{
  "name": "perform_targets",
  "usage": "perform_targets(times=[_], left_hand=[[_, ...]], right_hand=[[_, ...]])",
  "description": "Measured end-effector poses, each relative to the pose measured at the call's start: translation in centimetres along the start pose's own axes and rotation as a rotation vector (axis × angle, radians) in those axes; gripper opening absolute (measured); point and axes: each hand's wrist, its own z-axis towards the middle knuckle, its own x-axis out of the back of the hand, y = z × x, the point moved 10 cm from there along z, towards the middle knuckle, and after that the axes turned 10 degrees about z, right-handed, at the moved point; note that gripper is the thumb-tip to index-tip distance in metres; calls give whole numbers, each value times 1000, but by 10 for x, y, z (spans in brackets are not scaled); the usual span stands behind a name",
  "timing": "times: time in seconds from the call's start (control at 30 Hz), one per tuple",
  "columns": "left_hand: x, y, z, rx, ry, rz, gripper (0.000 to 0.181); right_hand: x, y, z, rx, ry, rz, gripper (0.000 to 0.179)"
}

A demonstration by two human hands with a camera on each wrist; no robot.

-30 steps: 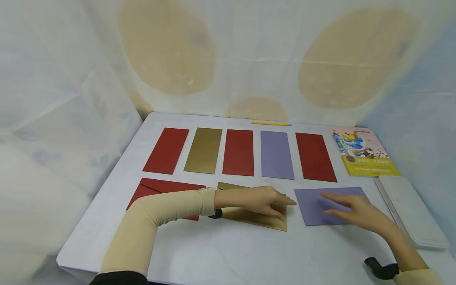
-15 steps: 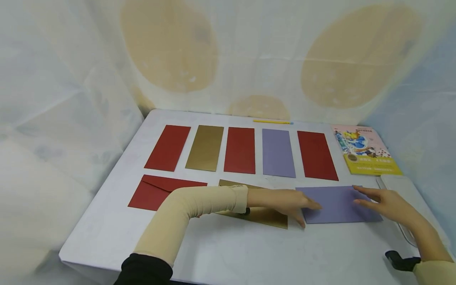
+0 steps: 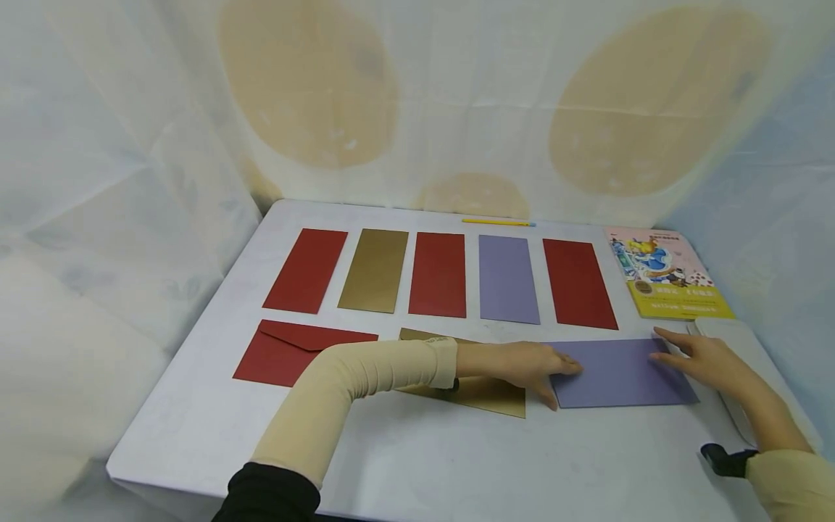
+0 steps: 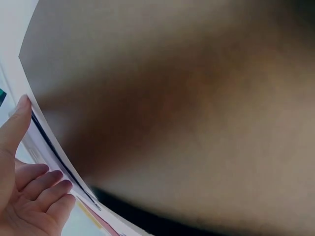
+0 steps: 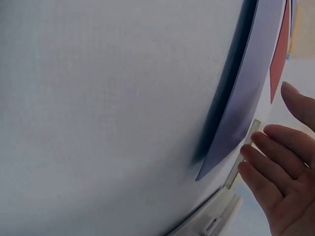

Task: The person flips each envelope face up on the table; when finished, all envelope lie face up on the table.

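Observation:
A purple envelope [image 3: 616, 373] lies lengthwise in the near row, on the right. My left hand [image 3: 522, 362] reaches over the gold envelope [image 3: 489, 395] to the purple one's left edge, fingers extended and thumb near its front left corner. Past the opposite end, my right hand [image 3: 711, 366] has its forefinger and thumb spread around the right edge. The right wrist view shows that hand [image 5: 285, 162] with loosely bent fingers and nothing gripped, beside the purple envelope [image 5: 236, 103]. Whether the fingertips touch the paper is unclear. My left forearm hides part of the gold envelope and a red envelope [image 3: 280, 355].
Behind them stands a row: red [image 3: 305, 270], gold [image 3: 373, 270], red [image 3: 437, 274], purple [image 3: 509, 279] and red [image 3: 579, 283] envelopes. A pencil [image 3: 498, 222] lies at the back. At right are a picture book [image 3: 665, 272] and a white case [image 3: 770, 384].
My left hand has moved right, from above the gold envelope to the purple envelope's left edge. My right hand has shifted right, from over the purple envelope to its right edge.

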Motion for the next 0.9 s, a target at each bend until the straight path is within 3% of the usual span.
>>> perform_targets(times=[0.57,0.77,0.9], left_hand=[[4,2,-2,25,5,38,75],[-1,3,-7,21,-10,4,77],[3,7,-16,2,22,9,73]], right_hand=[[-3,-2,10,59,39,-12,68],[-4,-4,5,53,33,17,69],[-3,-4,-2,46,7,45,67]])
